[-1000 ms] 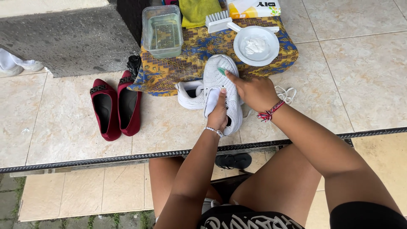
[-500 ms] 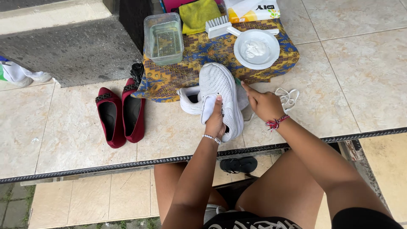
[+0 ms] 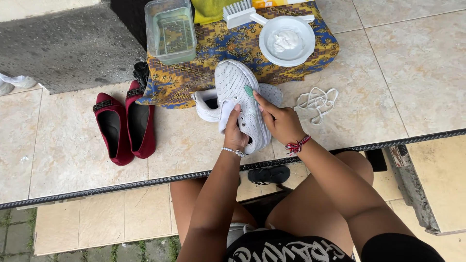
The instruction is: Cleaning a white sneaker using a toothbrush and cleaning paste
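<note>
Just above the frame's centre, my left hand point(image 3: 236, 135) grips the white shoe point(image 3: 239, 94), its long axis running up-left; my right fingers point(image 3: 262, 104) pinch a green brush point(image 3: 248, 91) against its side.

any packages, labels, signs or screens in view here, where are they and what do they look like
Package: top edge of the frame, behind the white brush on the patterned cloth; only a flat yellow-orange strip shows.
Signs, screens: none in view.
</note>
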